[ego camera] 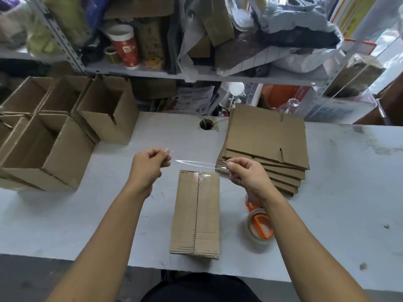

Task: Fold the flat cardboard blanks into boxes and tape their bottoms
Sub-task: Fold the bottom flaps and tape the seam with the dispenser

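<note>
No readable labels. Left hand (pixel 150 165) and right hand (pixel 245 173) each pinch an end of a clear tape strip (pixel 198 163), stretched above the box (pixel 196 212) at table (pixel 87 214) centre. Blanks (pixel 266 144) far right.

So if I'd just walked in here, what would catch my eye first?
Probably the strip of clear tape stretched between the left hand and right hand, just above the folded box lying at the middle of the table. Next, the stack of flat cardboard blanks to the right and the open finished boxes crowded on the left.
</note>
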